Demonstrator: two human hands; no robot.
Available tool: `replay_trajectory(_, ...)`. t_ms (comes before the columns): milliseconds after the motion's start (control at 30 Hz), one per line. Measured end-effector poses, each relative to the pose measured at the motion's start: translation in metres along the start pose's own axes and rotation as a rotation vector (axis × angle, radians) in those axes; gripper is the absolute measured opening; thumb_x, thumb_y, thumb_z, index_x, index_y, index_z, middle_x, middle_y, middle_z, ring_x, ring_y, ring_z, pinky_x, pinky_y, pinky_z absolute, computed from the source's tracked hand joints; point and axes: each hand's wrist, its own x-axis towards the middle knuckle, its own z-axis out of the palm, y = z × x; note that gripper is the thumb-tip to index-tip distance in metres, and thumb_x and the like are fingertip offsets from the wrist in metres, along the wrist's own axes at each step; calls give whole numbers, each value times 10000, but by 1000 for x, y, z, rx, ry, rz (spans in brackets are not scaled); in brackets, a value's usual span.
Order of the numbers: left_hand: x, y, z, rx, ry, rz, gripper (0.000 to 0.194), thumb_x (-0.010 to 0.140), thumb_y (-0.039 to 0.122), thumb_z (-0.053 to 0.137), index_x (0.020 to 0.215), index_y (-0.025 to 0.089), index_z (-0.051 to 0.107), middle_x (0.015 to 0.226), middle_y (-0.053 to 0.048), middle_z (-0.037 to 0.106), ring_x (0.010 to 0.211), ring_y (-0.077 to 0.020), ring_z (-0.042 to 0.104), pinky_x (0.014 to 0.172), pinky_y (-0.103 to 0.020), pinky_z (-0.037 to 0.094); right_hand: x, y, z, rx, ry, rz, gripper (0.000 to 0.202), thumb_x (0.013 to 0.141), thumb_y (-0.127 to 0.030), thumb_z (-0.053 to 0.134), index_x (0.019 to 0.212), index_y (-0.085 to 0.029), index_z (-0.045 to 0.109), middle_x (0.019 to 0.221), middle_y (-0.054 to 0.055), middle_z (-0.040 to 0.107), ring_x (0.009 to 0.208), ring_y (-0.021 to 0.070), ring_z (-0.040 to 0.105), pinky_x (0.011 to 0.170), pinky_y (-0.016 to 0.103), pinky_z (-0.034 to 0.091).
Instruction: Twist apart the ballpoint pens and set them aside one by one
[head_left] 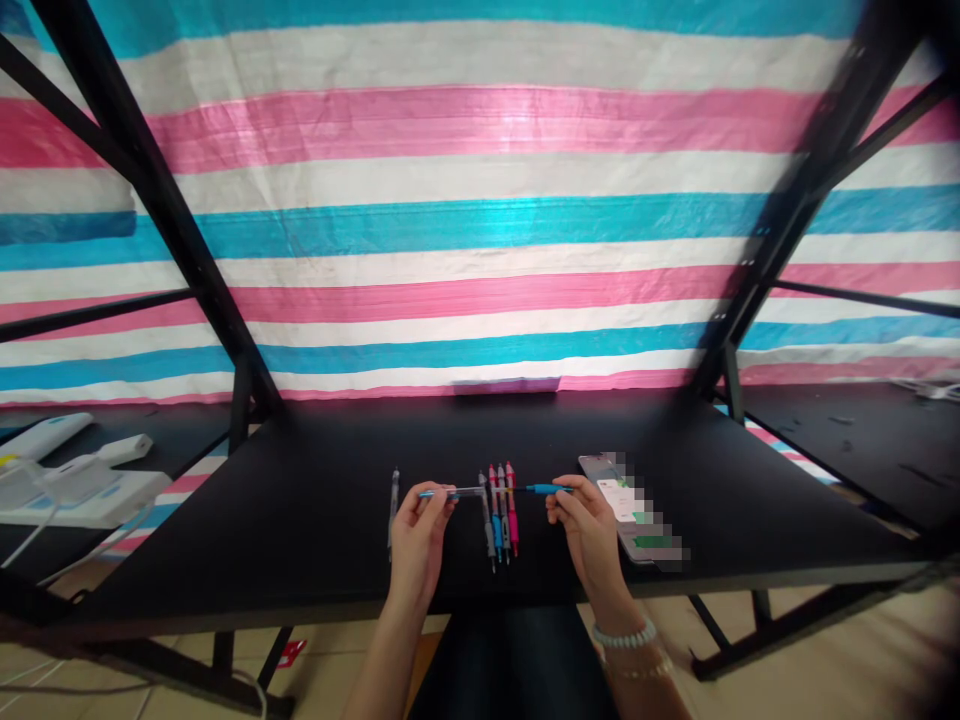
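My left hand (421, 528) pinches a clear pen barrel (466, 491) that points right. A blue pen part (546, 489) with a thin refill pointing left is pinched in my right hand (585, 520). The two parts lie nearly in line, above a row of pens on the black table (322, 530). That row holds a grey pen (487, 525), a blue pen (496, 520), another grey pen (505, 525) and a pink pen (513, 522). One more clear pen (394, 505) lies just left of my left hand.
A phone (622, 510), partly blurred, lies right of my right hand. White power strips (112, 498) with cables are on the left table. Black metal frame posts (172, 230) rise on both sides before a striped sheet (480, 220).
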Motion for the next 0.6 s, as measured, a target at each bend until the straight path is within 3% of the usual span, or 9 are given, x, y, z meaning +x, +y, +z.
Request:
replay_trajectory(333, 0, 0, 1, 35, -34, -7, 302, 605, 353, 901, 746, 181, 697, 790, -25, 731, 784, -168, 691, 825, -314, 554, 1, 2, -2, -101, -68, -20, 201, 774, -364, 767, 873, -206, 689, 662, 15, 691, 563, 150, 611, 508, 257, 473)
replay_trajectory(600, -4, -1, 3, 118, -127, -54, 295, 632, 305, 895, 815, 174, 704, 855, -67, 772, 825, -187, 719, 840, -313, 547, -4, -4, 9, -291, -251, -32, 217, 779, -392, 780, 886, -214, 719, 805, 51, 754, 654, 190, 676, 520, 259, 500)
